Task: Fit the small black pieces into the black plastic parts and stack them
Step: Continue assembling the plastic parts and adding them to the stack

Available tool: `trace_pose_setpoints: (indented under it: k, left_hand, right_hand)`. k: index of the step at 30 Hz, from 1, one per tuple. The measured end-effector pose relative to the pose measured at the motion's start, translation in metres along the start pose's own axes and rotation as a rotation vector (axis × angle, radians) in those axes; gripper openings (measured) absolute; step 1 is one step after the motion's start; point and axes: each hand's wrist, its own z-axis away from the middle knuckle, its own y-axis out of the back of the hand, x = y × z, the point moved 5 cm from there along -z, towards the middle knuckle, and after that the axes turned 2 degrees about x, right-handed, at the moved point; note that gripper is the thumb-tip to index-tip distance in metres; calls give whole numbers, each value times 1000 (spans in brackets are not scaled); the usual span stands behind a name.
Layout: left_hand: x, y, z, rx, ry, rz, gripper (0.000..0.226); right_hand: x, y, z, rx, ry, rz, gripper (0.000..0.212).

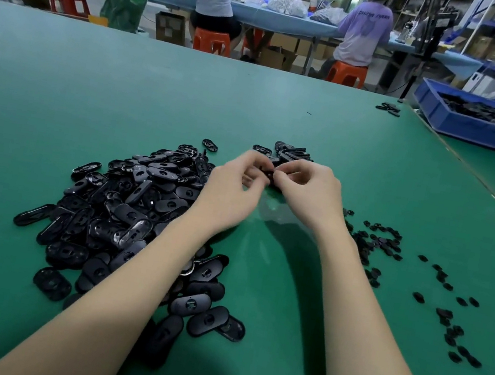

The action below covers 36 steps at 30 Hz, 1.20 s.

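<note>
Just above the frame's centre the two hands meet over the green worktop: the left hand has its fingers curled round a black part, mostly hidden between the two, and the right hand pinches at that part's near end, probably pressing a small piece home (the piece itself is too covered to make out). To do this well, I'd say the left should keep the part steady and level while the right thumb and forefinger seat the piece square in its opening, pushing straight rather than at a slant, until it sits flush; a crooked press would likely pop it out or jam it. The heap of parts lies at lower left, touching the left forearm, the loose pieces are scattered at right, and a small stack sits just beyond the fingers, the natural spot for this part when fitted. As for writing, the only lettering I can spot is on the back of a lilac shirt at upper right, too blurred to read with any confidence.
</note>
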Motion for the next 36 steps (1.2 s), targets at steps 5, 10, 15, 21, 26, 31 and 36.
trace_pose_setpoints:
  k: [5, 10, 15, 21, 26, 31, 36]
  left_hand:
    - [3, 24, -15, 46, 165, 195, 24]
    - [0, 37, -18, -36, 113, -57, 24]
    - [-1, 41, -19, 27, 123, -32, 21]
    - [-1, 38, -18, -33, 46, -206, 20]
    - [-3, 30, -15, -133, 2, -325, 23]
    - [0, 19, -11, -228, -93, -394, 18]
    - [7, 12, -7, -197, -156, -452, 20]
  right_hand:
    - [-4, -16, 12, -287, 45, 60, 7]
    - [-6, -25, 17, -387, 92, 178, 5]
    - [-13, -36, 24, -438, 153, 144, 18]
    - [-14, -34, 22, -370, 185, 161, 11]
    - [-7, -16, 15, -296, 177, 165, 11]
    - [0, 8, 10, -215, 125, 94, 10]
    - [3, 26, 9, -215, 104, 80, 9]
